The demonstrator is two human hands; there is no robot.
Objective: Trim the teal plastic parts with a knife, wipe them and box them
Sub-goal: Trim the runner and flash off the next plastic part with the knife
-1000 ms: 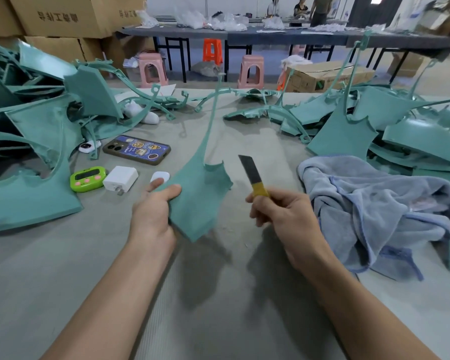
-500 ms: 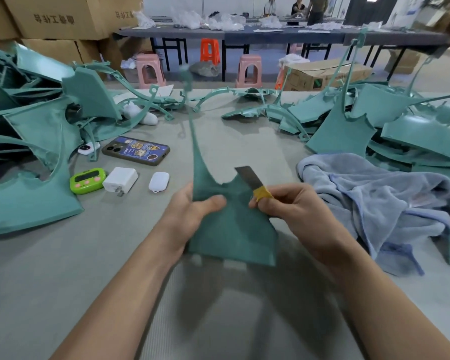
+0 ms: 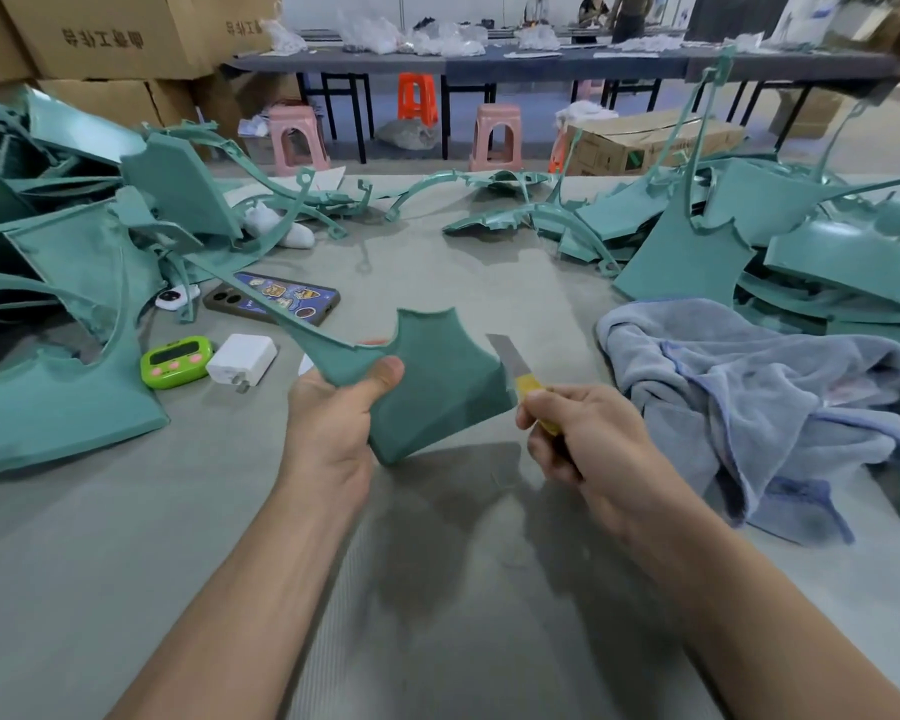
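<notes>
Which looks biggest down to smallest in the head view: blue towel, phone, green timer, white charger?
1. blue towel
2. phone
3. green timer and white charger: too alike to rank.

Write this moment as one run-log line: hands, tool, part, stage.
left hand: grips flat teal plastic part | right hand: holds yellow-handled knife, blade beside part's right edge | stage: trimming | grey-blue cloth: on table, right
</notes>
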